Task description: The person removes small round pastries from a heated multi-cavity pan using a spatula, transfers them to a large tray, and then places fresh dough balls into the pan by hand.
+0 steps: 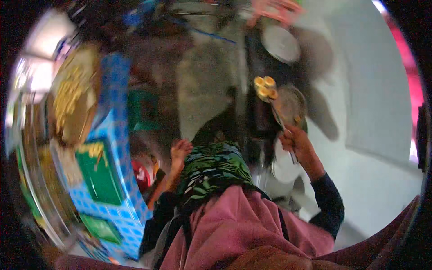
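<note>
In my right hand (pixel 294 140) is a long-handled cooking spoon (pixel 280 118), gripped with the fingers wrapped round its thin handle. Several small round yellow food pieces (pixel 266 87) sit at its far end and cover the spoon's head. Below and to the right of these pieces lies a round pan (pixel 292 105) on a dark stove top, with a small yellowish bit near its close rim. My left hand (pixel 181 152) hangs beside the green patterned cloth at my front, holding nothing, its fingers apart and somewhat blurred.
Beyond the pan rests a round pale lid (pixel 281 43); a pink basket (pixel 276 12) stands further off. On the left, a blue checked table (pixel 118 119) bears green trays (pixel 105 184) and a wide platter of yellow pieces (pixel 72 96). A white wall (pixel 378 90) rises at right.
</note>
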`<move>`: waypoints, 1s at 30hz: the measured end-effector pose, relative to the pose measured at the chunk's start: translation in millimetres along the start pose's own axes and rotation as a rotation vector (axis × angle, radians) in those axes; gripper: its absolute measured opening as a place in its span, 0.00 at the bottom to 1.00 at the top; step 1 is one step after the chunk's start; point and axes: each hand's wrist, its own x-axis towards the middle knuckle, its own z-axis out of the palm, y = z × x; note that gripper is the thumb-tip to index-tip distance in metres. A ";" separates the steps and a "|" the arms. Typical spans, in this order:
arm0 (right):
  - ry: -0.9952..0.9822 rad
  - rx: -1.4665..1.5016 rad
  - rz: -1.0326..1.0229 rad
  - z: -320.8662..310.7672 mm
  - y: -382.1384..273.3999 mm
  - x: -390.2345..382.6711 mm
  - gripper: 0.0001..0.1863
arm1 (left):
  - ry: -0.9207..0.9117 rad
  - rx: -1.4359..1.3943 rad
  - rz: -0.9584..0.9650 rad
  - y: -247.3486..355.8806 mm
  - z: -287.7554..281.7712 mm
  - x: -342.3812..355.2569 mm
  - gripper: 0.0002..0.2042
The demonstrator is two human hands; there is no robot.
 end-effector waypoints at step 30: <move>-0.853 -0.869 0.147 720.4 131.0 92.5 0.27 | 0.630 -0.345 0.235 37.1 -242.4 -110.4 0.09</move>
